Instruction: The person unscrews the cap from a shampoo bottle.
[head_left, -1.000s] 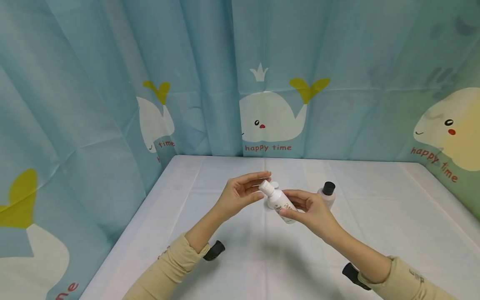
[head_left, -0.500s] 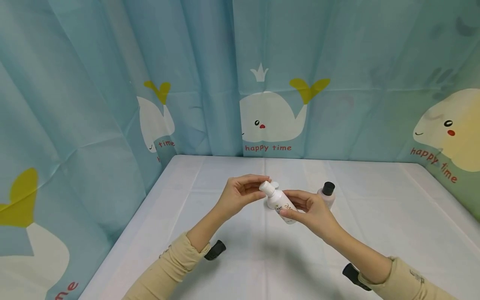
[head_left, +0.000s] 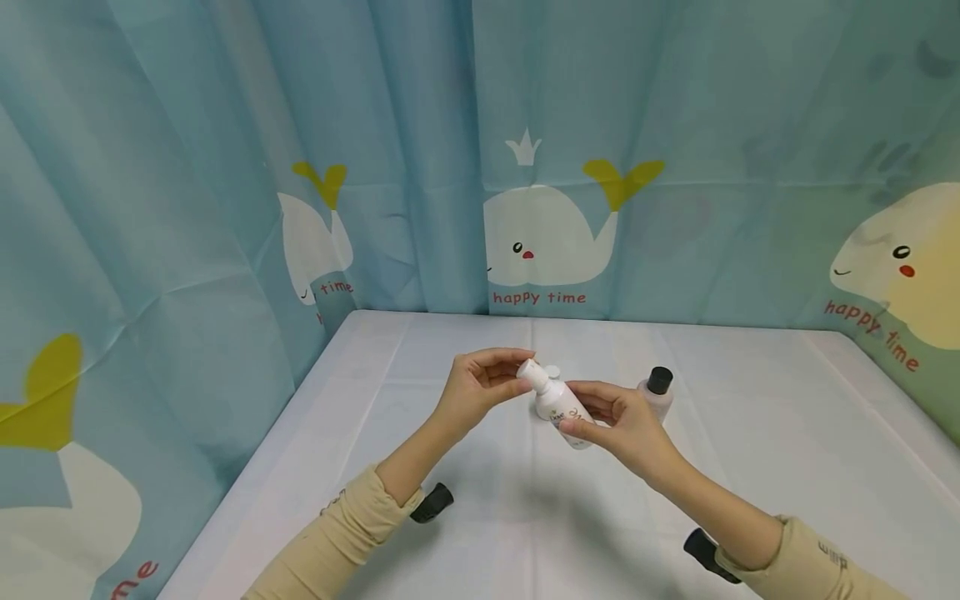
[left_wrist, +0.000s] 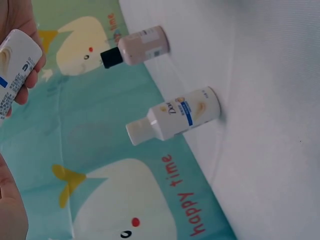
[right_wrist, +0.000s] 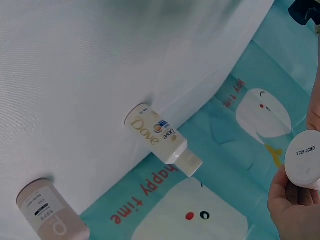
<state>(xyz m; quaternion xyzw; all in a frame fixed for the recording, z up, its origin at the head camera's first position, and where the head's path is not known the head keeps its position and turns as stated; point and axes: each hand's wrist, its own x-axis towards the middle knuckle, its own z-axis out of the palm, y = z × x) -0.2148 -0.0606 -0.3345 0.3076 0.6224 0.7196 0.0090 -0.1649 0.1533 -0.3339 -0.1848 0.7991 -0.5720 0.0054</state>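
My right hand (head_left: 621, 419) grips a small white bottle (head_left: 567, 407) by its body, tilted with the neck up and to the left, above the white table (head_left: 787, 467). My left hand (head_left: 483, 385) curls its fingers and thumb round the bottle's white cap (head_left: 530, 373). The left wrist view shows the held bottle (left_wrist: 15, 62) at the upper left. Its round base (right_wrist: 303, 165) shows at the right edge of the right wrist view.
A white Dove bottle (left_wrist: 182, 114) (right_wrist: 157, 134) stands on the table just behind the hands, mostly hidden in the head view. A pink bottle with a black cap (head_left: 657, 392) (left_wrist: 140, 46) stands to its right. Blue whale-print curtains (head_left: 540, 167) wall the table on three sides.
The left hand's fingers, stretched out beside the cap a second ago, have curled down onto it. The right hand and bottle have hardly moved.
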